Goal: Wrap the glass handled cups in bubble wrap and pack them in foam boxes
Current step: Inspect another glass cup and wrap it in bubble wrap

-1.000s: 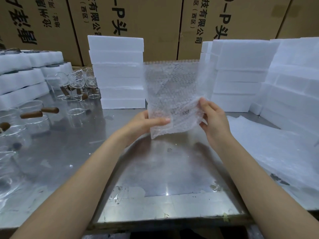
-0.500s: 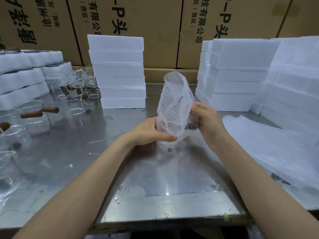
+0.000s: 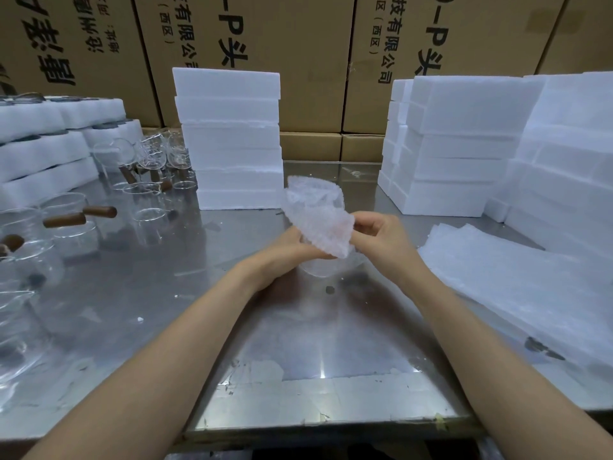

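Note:
A bundle of bubble wrap [image 3: 316, 217] sits crumpled around a glass cup at the table's centre; the cup's clear base [image 3: 320, 268] shows beneath it. My left hand [image 3: 285, 252] grips the bundle from the left. My right hand [image 3: 378, 235] pinches the wrap's right edge. More glass cups with wooden handles [image 3: 79, 217] stand on the left of the metal table [image 3: 298, 343]. A stack of white foam boxes [image 3: 232, 137] rises behind the bundle.
More foam boxes [image 3: 457, 144] are piled at the right and far left [image 3: 43, 151]. Flat bubble wrap sheets [image 3: 517, 283] lie on the right. Cardboard cartons [image 3: 298, 61] line the back wall.
The bubble wrap sheet, first held spread upright, has been rolled round the cup and then folded down into a low crumpled bundle. Both hands have drawn closer together.

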Demonstrator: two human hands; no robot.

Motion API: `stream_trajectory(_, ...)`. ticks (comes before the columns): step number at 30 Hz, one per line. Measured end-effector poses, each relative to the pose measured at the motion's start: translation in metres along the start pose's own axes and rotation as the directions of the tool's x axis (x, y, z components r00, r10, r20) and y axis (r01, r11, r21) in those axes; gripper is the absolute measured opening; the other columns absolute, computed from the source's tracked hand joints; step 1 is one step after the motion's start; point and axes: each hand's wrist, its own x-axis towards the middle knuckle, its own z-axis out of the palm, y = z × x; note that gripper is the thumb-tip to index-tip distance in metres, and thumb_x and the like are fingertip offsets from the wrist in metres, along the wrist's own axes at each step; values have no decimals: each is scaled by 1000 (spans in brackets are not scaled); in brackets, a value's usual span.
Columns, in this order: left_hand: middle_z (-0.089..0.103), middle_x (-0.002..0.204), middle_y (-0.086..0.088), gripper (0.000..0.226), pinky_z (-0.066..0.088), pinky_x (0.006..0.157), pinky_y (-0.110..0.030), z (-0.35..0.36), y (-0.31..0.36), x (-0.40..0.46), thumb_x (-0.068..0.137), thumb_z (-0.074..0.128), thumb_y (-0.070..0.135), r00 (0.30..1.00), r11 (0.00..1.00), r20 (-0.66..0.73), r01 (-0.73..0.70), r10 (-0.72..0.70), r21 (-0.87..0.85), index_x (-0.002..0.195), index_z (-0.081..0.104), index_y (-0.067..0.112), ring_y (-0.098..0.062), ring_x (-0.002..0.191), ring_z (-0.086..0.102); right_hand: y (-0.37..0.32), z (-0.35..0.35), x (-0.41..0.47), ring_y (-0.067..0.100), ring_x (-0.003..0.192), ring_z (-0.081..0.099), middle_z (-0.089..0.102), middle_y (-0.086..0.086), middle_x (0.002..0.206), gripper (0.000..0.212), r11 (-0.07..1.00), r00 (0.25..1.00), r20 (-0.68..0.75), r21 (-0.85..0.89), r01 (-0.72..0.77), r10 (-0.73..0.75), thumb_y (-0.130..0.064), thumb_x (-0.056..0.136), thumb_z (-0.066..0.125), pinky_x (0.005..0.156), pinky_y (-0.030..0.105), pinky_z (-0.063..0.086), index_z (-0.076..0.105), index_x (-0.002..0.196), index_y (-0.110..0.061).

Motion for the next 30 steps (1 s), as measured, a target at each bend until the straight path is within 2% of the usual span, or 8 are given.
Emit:
stream_trajectory(3, 66, 120, 11, 48, 46, 101, -24, 1, -2, 2, 72, 70, 37, 999, 1000, -35, 17, -17, -17, 119, 65, 27, -3, 116, 57, 3, 3, 2, -2, 63, 55, 64, -15, 62, 35, 996, 999, 12, -73, 41, -40, -12, 90, 59, 68, 21, 42, 69, 67, -36)
stream_trajectory(7, 69, 115, 9, 51, 49, 86, -18, 1, -10, 7, 74, 72, 40, 987, 997, -156, 24, -36, -75, 119, 63, 17, -4, 111, 61, 4, 6, 2, -3, 71, 51, 50, -10, 77, 46, 991, 999, -11, -130, 41, -42, -25, 92, 58, 75, 22, 38, 64, 49, -42)
stream_trajectory(12, 71, 109, 1, 41, 51, 84, -22, -1, -11, 11, 75, 70, 23, 980, 996, -191, 31, -48, -87, 114, 65, 14, -13, 106, 65, 3, 3, 3, 8, 83, 59, 62, -6, 99, 7, 998, 989, -135, 36, 60, -55, -25, 86, 67, 69, 19, 47, 59, 86, -27)
stream_trajectory(15, 72, 104, 7, 40, 49, 82, -17, 2, -7, 12, 72, 65, 28, 973, 998, -227, 22, -36, -61, 111, 66, 20, -8, 103, 65, 2, 3, 0, 4, 92, 62, 66, -12, 100, 24, 996, 992, -95, -3, 86, -86, -32, 81, 71, 78, 22, 48, 59, 102, -33)
stream_trajectory(20, 65, 122, -7, 30, 47, 89, -17, 5, 0, 11, 92, 60, 13, 982, 1000, -188, 12, -14, -15, 122, 61, 12, -2, 105, 63, 1, 9, 0, 9, 86, 64, 70, -8, 83, 5, 982, 990, -71, -152, 108, -120, -20, 86, 66, 81, 40, 50, 69, 88, -17)
stream_trajectory(23, 61, 126, -14, 67, 46, 92, -19, 5, -1, 11, 79, 70, 0, 984, 998, -178, 6, -16, -58, 139, 41, -2, -14, 112, 60, 3, 9, 2, 19, 88, 58, 68, -7, 81, 11, 964, 990, -94, -257, 75, -102, -17, 89, 59, 81, 42, 48, 69, 87, -15)
stream_trajectory(25, 55, 119, -19, 69, 44, 86, -21, 6, 3, 11, 66, 68, 12, 972, 996, -236, -10, -11, -88, 128, 40, -2, -19, 105, 55, 6, 11, 2, 16, 92, 49, 64, -11, 82, 13, 911, 992, -71, -406, 70, -107, -19, 89, 56, 78, 35, 44, 68, 87, -19)
stream_trajectory(30, 53, 95, -6, 47, 42, 76, -30, 6, 12, -1, 67, 56, 47, 825, 847, -373, -217, 425, 485, 95, 50, 10, -19, 87, 51, 7, 16, 4, 12, 88, 38, 53, -9, 77, 24, 784, 985, 0, -604, 139, -175, -24, 92, 49, 74, 36, 42, 63, 77, -10)
